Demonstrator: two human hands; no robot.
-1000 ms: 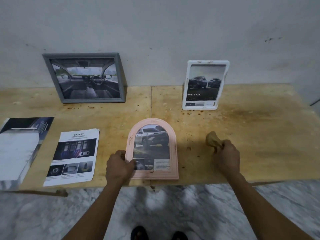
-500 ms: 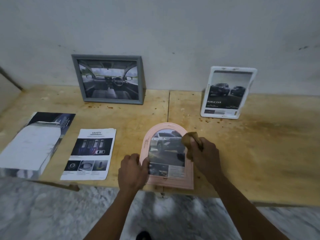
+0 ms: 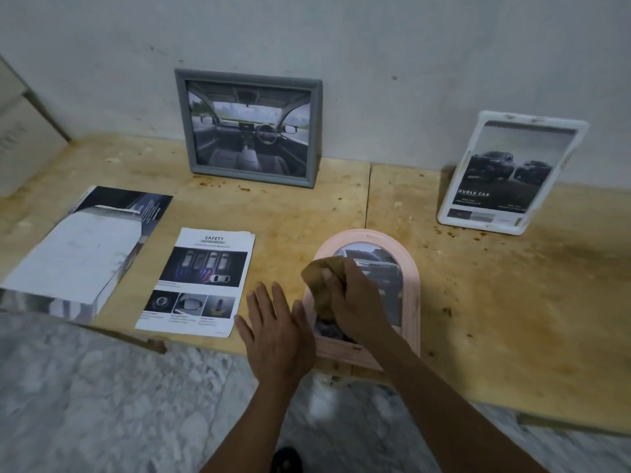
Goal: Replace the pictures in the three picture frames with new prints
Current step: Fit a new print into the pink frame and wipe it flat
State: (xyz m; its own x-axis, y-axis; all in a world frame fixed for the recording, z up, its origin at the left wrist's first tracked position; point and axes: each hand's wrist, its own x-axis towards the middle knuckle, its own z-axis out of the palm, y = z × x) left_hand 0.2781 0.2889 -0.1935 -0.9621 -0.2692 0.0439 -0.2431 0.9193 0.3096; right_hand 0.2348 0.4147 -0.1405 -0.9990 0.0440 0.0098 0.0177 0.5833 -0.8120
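Observation:
A pink arched picture frame [image 3: 411,285] lies flat near the table's front edge with a car print in it. My right hand [image 3: 355,302] grips a crumpled brown cloth [image 3: 322,281] and presses it onto the frame's glass. My left hand [image 3: 276,329] hovers with straight fingers at the frame's left side. A grey frame [image 3: 249,128] with a car-interior print leans on the wall at the back. A white frame [image 3: 508,172] with a dark car print leans at the back right.
A loose "SAFETY" print [image 3: 201,281] lies left of the pink frame. A thick brochure stack [image 3: 78,254] sits at the far left, overhanging the wooden table [image 3: 512,302]. A board [image 3: 24,131] leans at the left wall. Marble floor lies below.
My right hand carried the cloth from the bare table onto the pink frame's glass and across to its left part. My left hand let go of the frame's left edge and opened.

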